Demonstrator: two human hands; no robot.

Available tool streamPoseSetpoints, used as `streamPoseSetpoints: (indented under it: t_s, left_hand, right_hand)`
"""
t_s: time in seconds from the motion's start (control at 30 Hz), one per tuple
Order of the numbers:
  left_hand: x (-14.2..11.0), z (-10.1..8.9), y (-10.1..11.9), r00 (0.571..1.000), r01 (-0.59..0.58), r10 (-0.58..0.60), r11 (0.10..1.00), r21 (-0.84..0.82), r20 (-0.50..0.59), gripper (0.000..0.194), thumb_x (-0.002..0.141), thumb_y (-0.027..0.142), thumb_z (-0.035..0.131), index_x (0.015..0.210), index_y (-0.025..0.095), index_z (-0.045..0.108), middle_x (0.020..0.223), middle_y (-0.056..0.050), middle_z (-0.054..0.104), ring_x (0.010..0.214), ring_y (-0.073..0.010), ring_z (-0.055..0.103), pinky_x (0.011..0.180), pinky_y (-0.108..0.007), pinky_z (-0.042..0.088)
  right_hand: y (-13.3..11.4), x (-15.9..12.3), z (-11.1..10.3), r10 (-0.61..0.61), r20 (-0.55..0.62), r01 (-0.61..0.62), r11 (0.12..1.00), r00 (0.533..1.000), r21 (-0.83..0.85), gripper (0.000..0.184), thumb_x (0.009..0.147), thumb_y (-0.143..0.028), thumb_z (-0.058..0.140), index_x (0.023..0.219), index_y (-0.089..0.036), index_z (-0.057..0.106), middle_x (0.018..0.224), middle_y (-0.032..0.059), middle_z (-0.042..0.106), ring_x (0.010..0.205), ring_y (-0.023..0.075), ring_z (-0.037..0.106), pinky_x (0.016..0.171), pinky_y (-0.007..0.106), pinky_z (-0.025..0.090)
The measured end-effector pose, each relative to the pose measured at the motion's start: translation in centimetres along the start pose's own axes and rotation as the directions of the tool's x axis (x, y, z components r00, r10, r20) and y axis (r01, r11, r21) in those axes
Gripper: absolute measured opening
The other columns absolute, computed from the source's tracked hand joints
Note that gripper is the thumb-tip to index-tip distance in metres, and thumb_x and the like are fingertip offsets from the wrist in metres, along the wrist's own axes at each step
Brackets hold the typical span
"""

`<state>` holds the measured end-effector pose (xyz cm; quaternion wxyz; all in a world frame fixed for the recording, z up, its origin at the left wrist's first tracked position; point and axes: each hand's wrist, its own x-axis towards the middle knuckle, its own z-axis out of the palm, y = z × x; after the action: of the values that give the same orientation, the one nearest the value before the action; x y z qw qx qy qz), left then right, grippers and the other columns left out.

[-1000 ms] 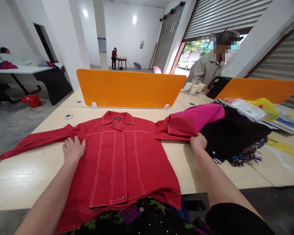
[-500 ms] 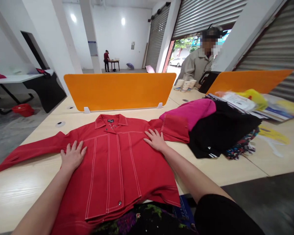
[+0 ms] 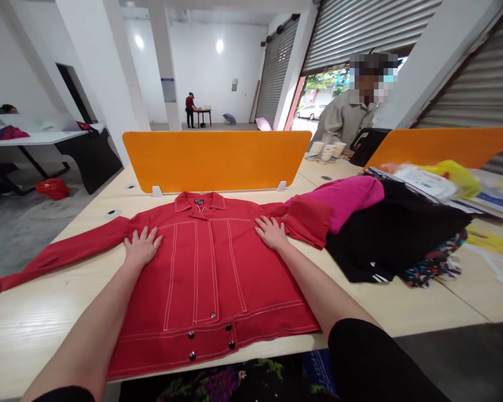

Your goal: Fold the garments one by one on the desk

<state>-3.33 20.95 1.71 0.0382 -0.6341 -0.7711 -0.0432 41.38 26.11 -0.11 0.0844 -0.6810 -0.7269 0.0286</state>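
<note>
Sitting on the floor at ten o'clock from the red jacket (image 3: 230,273), a red basin (image 3: 52,188) stands below a white table (image 3: 46,132). One jacket sleeve stretches toward nine o'clock across the wooden table (image 3: 37,335). At nine, near that sleeve's top, the left hand (image 3: 142,247) lies palm down on the jacket, fingers spread wide. The jacket lies front up, collar at twelve o'clock, hem with dark snaps at six; beyond the collar, also at twelve, stands an orange divider (image 3: 216,162). At two, the right hand (image 3: 271,232) rests palm down on the cloth, its fingers splayed too. The other sleeve's end overlaps a magenta garment (image 3: 347,196). Toward three o'clock comes a black garment (image 3: 394,229), on top of a flowered one (image 3: 436,263).
</note>
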Motion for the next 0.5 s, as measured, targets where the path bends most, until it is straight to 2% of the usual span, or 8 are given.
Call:
streamPoseSetpoints:
  t_s: [0.1,0.17,0.23,0.3,0.37,0.43,0.5]
  left_hand:
    - [0.7,-0.1,0.2,0.999,-0.02,0.019,1.0,-0.023,-0.035,0.06,0.093,0.051,0.026,0.146,0.025,0.037,0.155,-0.011,0.031,0.139,-0.0418,0.025,0.105,-0.068,0.02]
    - [0.6,-0.3,0.5,0.991,-0.03,0.026,0.999,-0.028,-0.131,0.061,0.094,0.047,0.027,0.145,0.016,0.038,0.152,-0.017,0.035,0.137,-0.0396,0.029,0.106,-0.064,0.022]
    - [-0.2,-0.5,1.0,0.965,-0.062,0.058,0.998,-0.005,-0.257,0.059,0.094,0.039,0.028,0.141,0.005,0.04,0.147,-0.023,0.038,0.135,-0.0361,0.034,0.109,-0.057,0.023]
    - [-1.9,-0.8,1.9,0.943,-0.112,0.115,0.993,0.027,-0.312,0.055,0.094,0.032,0.029,0.136,0.0,0.044,0.144,-0.025,0.041,0.135,-0.0345,0.034,0.111,-0.053,0.022]
    - [-4.4,-1.0,3.3,0.947,-0.181,0.18,0.983,0.024,-0.266,0.054,0.094,0.033,0.031,0.135,0.001,0.046,0.146,-0.024,0.04,0.137,-0.0343,0.032,0.111,-0.051,0.023]
    - [-7.2,-1.0,5.1,0.945,-0.3,0.294,0.954,-0.02,-0.143,0.058,0.094,0.043,0.033,0.14,0.009,0.042,0.151,-0.018,0.035,0.139,-0.0333,0.029,0.111,-0.052,0.026]
    - [-9.9,-0.9,6.7,0.904,-0.427,0.426,0.902,-0.061,-0.02,0.063,0.093,0.053,0.033,0.146,0.02,0.036,0.155,-0.011,0.03,0.142,-0.0322,0.024,0.111,-0.054,0.024]
  right_hand:
    - [-0.1,0.3,-0.2,0.002,-0.023,-0.002,1.0,1.0,0.014,0.055,0.097,-0.051,0.024,0.146,-0.03,0.035,0.156,0.0032,0.028,0.141,0.0347,0.021,0.108,0.067,0.018]
    - [-0.2,0.4,-0.3,0.014,-0.02,-0.013,1.0,1.0,0.011,0.054,0.097,-0.051,0.024,0.146,-0.03,0.036,0.155,0.0041,0.029,0.141,0.0344,0.022,0.108,0.067,0.018]
    - [-0.2,0.3,-0.5,0.012,-0.019,-0.012,1.0,1.0,0.007,0.054,0.097,-0.051,0.024,0.146,-0.029,0.036,0.155,0.0047,0.029,0.14,0.0342,0.022,0.108,0.066,0.018]
    - [-0.2,0.0,-0.5,-0.001,-0.036,0.001,1.0,0.999,0.012,0.054,0.097,-0.051,0.026,0.145,-0.028,0.037,0.154,0.0061,0.03,0.14,0.0338,0.023,0.109,0.065,0.019]
    - [-0.3,-0.3,-0.6,-0.006,-0.094,0.007,1.0,0.996,0.014,0.055,0.097,-0.05,0.028,0.143,-0.023,0.04,0.154,0.009,0.031,0.14,0.0326,0.023,0.109,0.062,0.02]
    - [-0.6,-0.6,-0.8,-0.015,-0.143,0.017,1.0,0.99,0.007,0.053,0.098,-0.047,0.03,0.141,-0.019,0.042,0.152,0.0115,0.033,0.14,0.0305,0.023,0.11,0.06,0.02]
    - [-1.1,-1.0,-1.4,-0.023,-0.125,0.024,1.0,0.992,0.003,0.049,0.099,-0.043,0.031,0.139,-0.018,0.044,0.15,0.012,0.037,0.139,0.0294,0.025,0.111,0.061,0.019]
